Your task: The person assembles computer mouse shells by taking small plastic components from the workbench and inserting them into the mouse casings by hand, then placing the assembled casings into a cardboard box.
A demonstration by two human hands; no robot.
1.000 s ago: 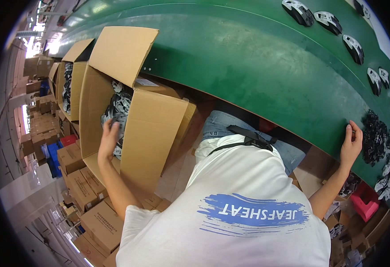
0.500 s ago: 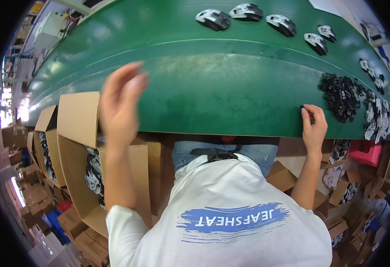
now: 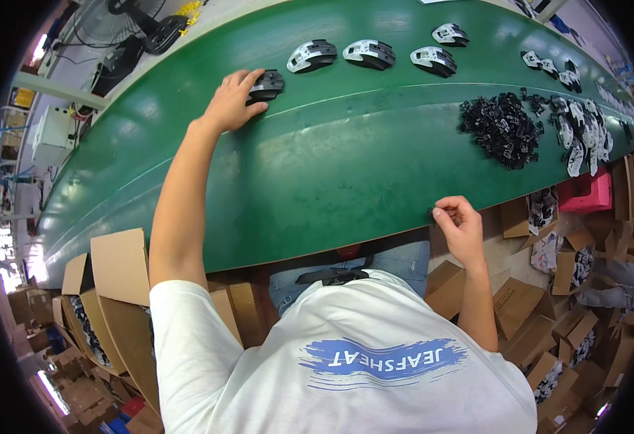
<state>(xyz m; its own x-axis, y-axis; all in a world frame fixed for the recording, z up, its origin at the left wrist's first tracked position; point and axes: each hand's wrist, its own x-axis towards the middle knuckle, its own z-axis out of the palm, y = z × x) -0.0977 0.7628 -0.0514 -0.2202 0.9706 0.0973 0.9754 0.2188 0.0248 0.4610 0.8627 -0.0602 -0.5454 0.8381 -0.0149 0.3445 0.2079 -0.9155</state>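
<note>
At the far left part of the green work surface (image 3: 317, 166), my left hand (image 3: 234, 103) reaches out with its fingers over a computer mouse (image 3: 267, 85). The fingers and thumb lie around its left side and hide part of it. By the near edge, my right hand (image 3: 461, 226) pinches a small black plastic part (image 3: 433, 213) between thumb and fingertips. Right of the left hand stand several more white-and-black mice, among them a close one (image 3: 312, 56), a middle one (image 3: 369, 54) and a farther one (image 3: 433, 61).
A heap of small black parts (image 3: 501, 130) lies at the right, beside a pile of white shells (image 3: 581, 134). Cardboard boxes (image 3: 118, 264) stand against the near edge at left; more boxes (image 3: 523, 307) and a pink bin (image 3: 584, 191) stand at right. A fan (image 3: 147, 22) is at far left.
My left hand has gone from above the open box forward to a mouse and closed around it. The right hand keeps its pinch on the small black part. The whole view has shifted.
</note>
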